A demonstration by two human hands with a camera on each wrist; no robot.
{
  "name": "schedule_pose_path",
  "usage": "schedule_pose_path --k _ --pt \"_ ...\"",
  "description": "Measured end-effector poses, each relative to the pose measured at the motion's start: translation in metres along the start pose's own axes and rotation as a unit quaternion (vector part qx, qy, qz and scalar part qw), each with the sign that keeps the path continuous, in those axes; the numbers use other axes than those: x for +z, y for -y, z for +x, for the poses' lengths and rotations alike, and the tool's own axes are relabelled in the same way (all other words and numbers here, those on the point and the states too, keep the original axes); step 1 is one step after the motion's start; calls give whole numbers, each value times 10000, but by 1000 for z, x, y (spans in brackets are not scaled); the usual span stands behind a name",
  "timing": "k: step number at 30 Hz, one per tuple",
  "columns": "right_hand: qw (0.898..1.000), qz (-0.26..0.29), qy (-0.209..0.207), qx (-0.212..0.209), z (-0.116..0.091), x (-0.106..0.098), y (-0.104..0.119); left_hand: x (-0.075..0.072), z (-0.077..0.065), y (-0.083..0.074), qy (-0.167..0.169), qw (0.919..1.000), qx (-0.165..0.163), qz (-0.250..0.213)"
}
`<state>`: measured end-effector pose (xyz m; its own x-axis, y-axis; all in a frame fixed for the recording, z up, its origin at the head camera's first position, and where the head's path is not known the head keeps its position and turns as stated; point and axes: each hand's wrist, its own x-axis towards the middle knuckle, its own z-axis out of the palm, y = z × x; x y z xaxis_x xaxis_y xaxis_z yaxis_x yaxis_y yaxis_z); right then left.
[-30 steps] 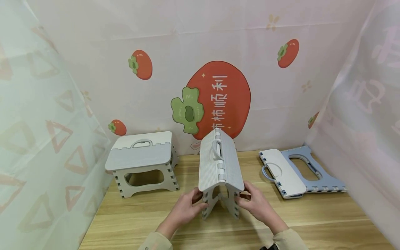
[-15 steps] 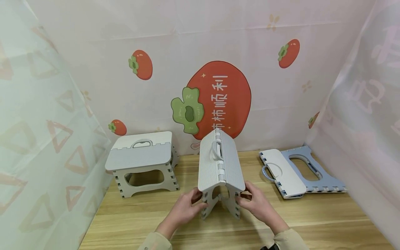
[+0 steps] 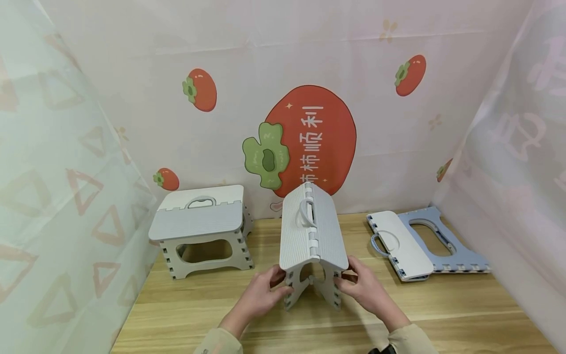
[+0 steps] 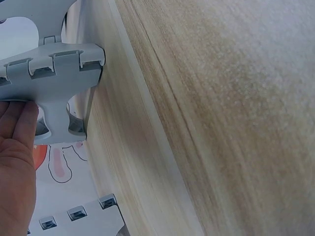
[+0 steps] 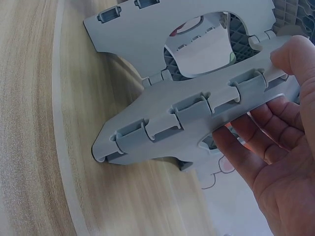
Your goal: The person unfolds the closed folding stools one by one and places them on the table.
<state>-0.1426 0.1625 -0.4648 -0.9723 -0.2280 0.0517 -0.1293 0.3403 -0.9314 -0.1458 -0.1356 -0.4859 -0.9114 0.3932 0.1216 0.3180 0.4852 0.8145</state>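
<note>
A grey-and-white folding step stool (image 3: 295,231) stands part-folded in the middle of the wooden table, its two top halves sloping down from a raised ridge like a roof. A loop handle (image 3: 305,212) sits along that ridge. My left hand (image 3: 262,294) holds the left leg panel near its front edge, and in the left wrist view its fingers (image 4: 20,123) reach in at the leg's cutout. On the other side my right hand (image 3: 364,290) grips the right leg panel. The right wrist view has the thumb (image 5: 293,56) on the hinged edge and the fingers curled behind it.
To the left, another folding stool (image 3: 196,220) stands fully unfolded, with a grey-and-white top. A blue-and-white folding stool (image 3: 424,246) lies folded flat at the right. Behind them hangs a printed curtain (image 3: 384,142), with more cloth along both sides.
The top halves of the middle stool have spread slightly wider at their lower edges, and both hands have moved a little apart with the legs. The other two stools stay put.
</note>
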Motion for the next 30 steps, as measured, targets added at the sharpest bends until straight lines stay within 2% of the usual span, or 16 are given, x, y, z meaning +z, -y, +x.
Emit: schedule_pose_path --k 12,30 --pt "10000 36 14 -60 1 -1 0 -3 2 2 21 10000 -18 94" --pt "10000 47 62 9 0 -3 0 -6 -1 3 90 9999 -105 -51"
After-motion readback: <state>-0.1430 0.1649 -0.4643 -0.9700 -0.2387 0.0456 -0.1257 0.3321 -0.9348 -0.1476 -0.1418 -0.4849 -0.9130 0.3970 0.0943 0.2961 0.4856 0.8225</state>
